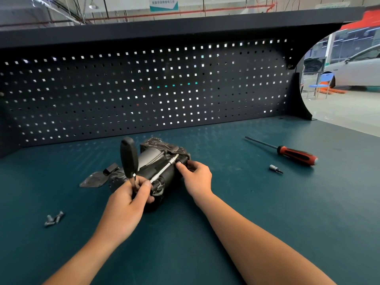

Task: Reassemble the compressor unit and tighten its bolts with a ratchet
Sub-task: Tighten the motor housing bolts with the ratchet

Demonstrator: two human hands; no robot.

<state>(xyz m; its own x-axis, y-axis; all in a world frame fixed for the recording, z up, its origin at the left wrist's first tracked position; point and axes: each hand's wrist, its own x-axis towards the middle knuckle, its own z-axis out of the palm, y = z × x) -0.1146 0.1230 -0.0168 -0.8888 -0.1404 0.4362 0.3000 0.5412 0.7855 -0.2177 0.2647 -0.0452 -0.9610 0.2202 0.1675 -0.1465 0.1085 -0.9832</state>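
Your left hand grips the ratchet at its head, with the extension reaching the compressor unit on the surface. Your right hand clasps the unit's end.

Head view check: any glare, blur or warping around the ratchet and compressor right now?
Head view: the wide lens bows the pegboard and shelf edge; light shines through the pegboard holes; the compressor is dark, with little detail; the ratchet glints along its bar but reads sharp; the bolts at lower left look slightly soft.
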